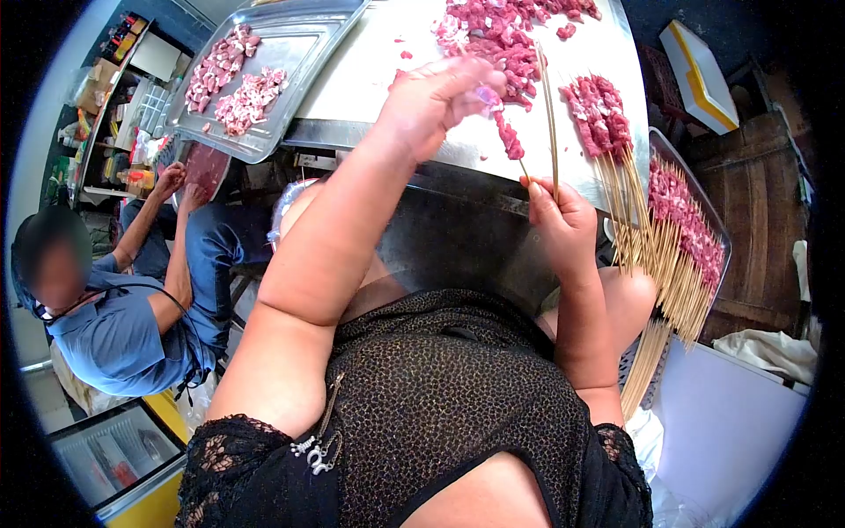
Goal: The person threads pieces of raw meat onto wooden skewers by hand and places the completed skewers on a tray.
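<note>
My right hand (563, 216) is closed round wooden skewers (551, 132) near the table's front edge. One of them carries threaded red meat (508, 136) near its upper part. My left hand (440, 101) is raised over the white table top by that skewer's tip, its fingers bent and blurred; whether they hold a piece is not clear. Just beyond lies a pile of raw meat pieces (497, 40). Right of my hands, a bunch of finished meat skewers (600, 114) rests on the table with bare stick ends toward me.
A metal tray (290, 75) with two heaps of meat stands at the upper left. Another tray (722, 264) of skewers is at the right, beside bare sticks (645, 365). A seated person (123, 326) in blue is at the left. A foam box (700, 75) stands upper right.
</note>
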### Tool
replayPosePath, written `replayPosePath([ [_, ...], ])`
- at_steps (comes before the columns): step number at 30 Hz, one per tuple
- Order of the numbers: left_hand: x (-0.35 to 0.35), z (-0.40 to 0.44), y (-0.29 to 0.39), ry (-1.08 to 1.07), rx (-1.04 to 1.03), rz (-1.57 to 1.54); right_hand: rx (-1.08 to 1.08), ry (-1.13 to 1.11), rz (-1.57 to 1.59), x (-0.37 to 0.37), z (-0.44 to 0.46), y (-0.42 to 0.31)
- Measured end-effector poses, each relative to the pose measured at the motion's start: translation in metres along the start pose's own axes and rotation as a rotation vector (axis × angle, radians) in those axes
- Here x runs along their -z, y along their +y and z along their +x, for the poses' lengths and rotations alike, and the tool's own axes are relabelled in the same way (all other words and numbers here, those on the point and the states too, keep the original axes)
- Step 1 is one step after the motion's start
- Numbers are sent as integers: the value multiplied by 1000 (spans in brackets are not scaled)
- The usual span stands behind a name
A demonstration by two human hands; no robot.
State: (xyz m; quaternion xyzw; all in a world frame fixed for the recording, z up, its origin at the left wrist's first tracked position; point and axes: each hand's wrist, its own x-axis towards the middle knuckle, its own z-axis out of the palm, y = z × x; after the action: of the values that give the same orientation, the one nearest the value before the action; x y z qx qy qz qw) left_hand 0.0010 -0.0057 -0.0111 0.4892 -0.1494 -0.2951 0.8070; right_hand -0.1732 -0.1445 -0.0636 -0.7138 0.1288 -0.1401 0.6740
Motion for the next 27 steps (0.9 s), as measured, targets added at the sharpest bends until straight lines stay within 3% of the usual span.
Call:
replayPosePath([
  [4, -8, 1, -11, -16, -7, 13, -36, 12, 47, 0, 2, -4],
  [7, -18, 0, -13, -18, 22, -144, -20, 18, 76, 3, 5, -1],
  [9, -22, -3, -19, -9, 159, -94, -7, 35, 0, 2, 4, 0],
  [16, -19, 5, -23, -1, 79, -137, -33, 58, -161, -3, -1, -8],
  [19, -21, 3, -23, -13, 58, -144, 100, 13, -167, -5, 0, -4],
  [22, -21, 0, -19, -34, 66, -138, 64, -6, -104, -8, -1, -6],
  [24, -27, -2, -23, 27, 65, -198, -113, -47, 92, -13, -3, -11],
  [27, -24, -3, -28, 59, 98, -378, -91, -32, 44, -22, -5, -8],
])
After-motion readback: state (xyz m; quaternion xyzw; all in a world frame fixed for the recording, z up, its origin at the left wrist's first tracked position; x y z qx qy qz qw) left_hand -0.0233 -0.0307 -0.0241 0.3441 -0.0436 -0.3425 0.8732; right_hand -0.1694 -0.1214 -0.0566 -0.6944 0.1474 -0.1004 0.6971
